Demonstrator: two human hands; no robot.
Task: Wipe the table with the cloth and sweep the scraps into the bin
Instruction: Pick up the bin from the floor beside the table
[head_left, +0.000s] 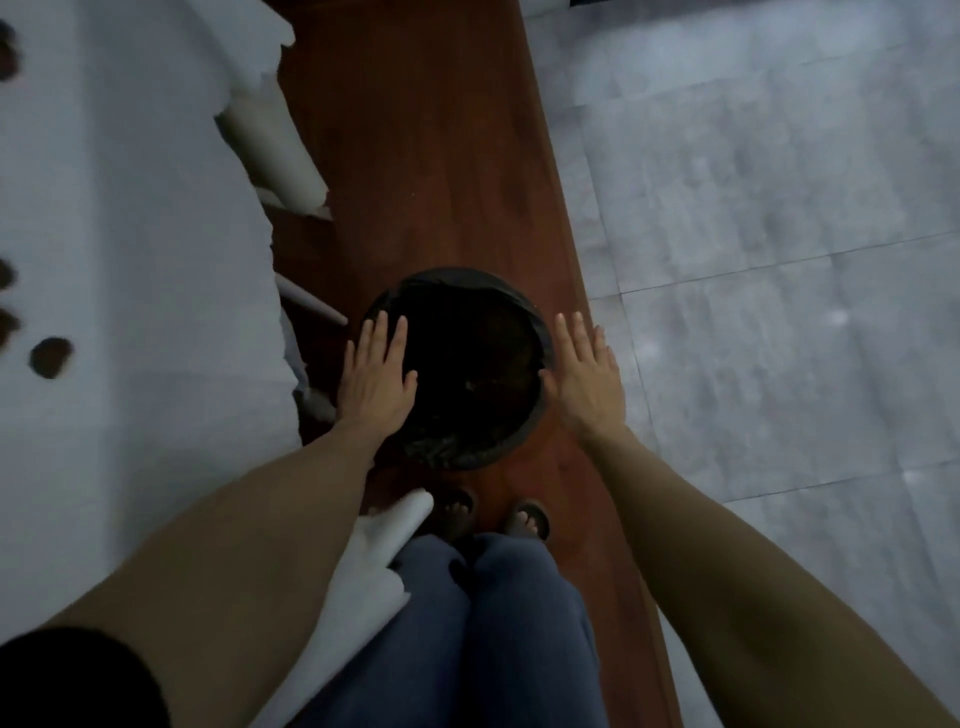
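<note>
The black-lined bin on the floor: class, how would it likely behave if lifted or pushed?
The bin looks nearly empty, so probably light. Its loose black liner may slip under the left hand and right hand. Its round base likely slides on the smooth wood floor.

A reddish-brown wooden floor strip ran beneath and ahead of both hands; pale grey tiles lay right of them, dimly lit.

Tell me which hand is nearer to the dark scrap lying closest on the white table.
Left. The left hand lies at the bin's left rim, next to the table edge by the scrap; the right hand is at the bin's far side.
</note>
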